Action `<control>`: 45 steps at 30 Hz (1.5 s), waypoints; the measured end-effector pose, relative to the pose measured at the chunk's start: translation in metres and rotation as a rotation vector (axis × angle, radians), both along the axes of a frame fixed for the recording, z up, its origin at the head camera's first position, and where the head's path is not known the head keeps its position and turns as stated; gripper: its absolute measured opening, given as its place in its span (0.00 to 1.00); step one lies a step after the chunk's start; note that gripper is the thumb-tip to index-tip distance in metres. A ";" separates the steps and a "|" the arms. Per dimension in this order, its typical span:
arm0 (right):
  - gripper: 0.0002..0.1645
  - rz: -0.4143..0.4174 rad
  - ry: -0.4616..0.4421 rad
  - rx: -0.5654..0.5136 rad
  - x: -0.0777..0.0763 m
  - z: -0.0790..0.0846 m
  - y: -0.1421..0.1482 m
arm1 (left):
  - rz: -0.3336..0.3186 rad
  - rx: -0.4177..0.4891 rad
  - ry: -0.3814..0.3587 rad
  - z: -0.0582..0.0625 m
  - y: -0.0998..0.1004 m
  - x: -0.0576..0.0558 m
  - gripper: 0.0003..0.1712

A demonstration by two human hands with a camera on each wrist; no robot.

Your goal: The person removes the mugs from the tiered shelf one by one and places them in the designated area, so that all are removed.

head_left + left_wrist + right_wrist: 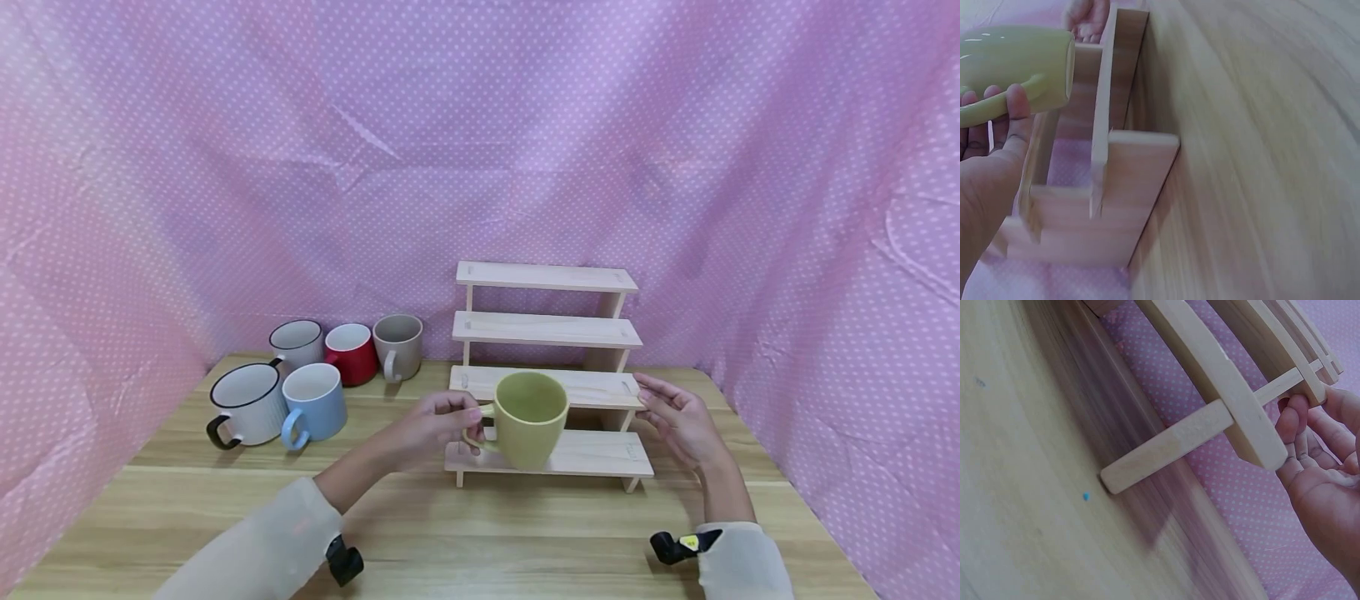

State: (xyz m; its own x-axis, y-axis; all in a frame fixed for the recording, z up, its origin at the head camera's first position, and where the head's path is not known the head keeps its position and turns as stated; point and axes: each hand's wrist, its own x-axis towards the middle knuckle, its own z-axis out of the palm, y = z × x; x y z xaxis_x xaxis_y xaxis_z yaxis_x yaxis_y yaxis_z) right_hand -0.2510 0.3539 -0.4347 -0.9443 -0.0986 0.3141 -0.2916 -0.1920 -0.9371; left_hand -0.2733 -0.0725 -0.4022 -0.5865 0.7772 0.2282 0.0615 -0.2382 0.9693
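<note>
My left hand (442,421) pinches the handle of a yellow-green mug (531,421), which is upright with its opening up. In the head view the mug overlaps the lower two steps of a pale wooden tiered shelf (543,329). Seen from the left wrist, the fingers (1017,103) go round the handle and the mug (1016,62) hangs beside the shelf (1135,162). At the shelf's right side, my right hand (686,425) holds the end of the second step from the bottom. In the right wrist view curled fingers (1294,419) lie under that step's end.
Left on the wooden table (450,542) stand a light blue mug (315,402), a white ribbed mug (251,408) with black rim, another dark-rimmed mug (297,343), a red mug (354,357) and a grey-beige mug (399,346). A pink dotted cloth (480,150) hangs behind.
</note>
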 end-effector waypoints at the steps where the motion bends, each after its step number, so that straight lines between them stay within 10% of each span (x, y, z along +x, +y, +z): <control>1: 0.26 -0.001 0.000 0.000 0.000 -0.001 0.001 | 0.008 -0.002 0.008 0.001 -0.004 0.000 0.07; 25: 0.25 0.036 0.027 -0.024 -0.001 -0.002 0.002 | 0.097 0.121 0.148 0.022 -0.116 -0.002 0.17; 34: 0.25 0.022 0.016 -0.012 -0.001 -0.002 0.003 | 0.136 0.136 0.102 0.006 -0.147 -0.004 0.20; 45: 0.26 0.040 0.021 -0.010 -0.003 -0.005 0.006 | 0.383 -0.127 0.059 -0.027 -0.149 -0.001 0.11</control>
State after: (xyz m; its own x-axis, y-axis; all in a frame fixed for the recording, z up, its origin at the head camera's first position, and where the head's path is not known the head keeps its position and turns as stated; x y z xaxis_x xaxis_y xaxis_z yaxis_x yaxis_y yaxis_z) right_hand -0.2538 0.3594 -0.4393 -0.9327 -0.1327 0.3352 -0.3034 -0.2133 -0.9287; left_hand -0.2746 -0.2213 -0.4297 -0.8277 0.5293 0.1864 0.1790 -0.0658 0.9816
